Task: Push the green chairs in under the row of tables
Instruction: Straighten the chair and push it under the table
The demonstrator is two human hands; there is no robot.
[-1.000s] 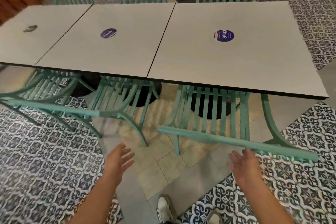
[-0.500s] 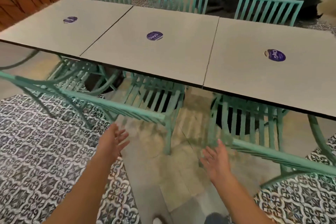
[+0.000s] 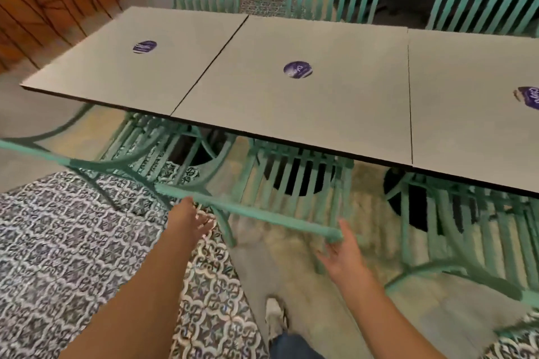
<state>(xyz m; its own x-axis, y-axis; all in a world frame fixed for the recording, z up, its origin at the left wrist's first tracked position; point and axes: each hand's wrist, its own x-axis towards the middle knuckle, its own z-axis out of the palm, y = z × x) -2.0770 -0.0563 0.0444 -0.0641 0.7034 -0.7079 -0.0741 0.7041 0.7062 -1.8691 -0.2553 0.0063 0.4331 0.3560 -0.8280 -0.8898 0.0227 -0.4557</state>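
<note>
My left hand (image 3: 191, 220) reaches the top rail of the middle green chair (image 3: 294, 198), its grip apart with the fingers loosely spread at the rail's left end; whether they touch it I cannot tell through the blur. My right hand (image 3: 342, 255) is just under the rail's right end, grip apart too, fingers straight and holding nothing. The chair's seat sits partly under the middle counter (image 3: 291, 114), its back well out on my side, the rail running along the counter's near edge. Each counter carries only a round purple sticker (image 3: 297, 69) in its middle. Left of the middle chair stands another green chair (image 3: 87, 160), angled out from the left counter (image 3: 125, 73), its rail almost meeting the one I reach for. Right of it a third chair (image 3: 466, 236) sits half under the right counter (image 3: 472, 114). Three more green chairs (image 3: 334, 1) line the counters' far side. My white shoe (image 3: 275, 319) stands on the tiled floor (image 3: 58, 242) below the rail.
</note>
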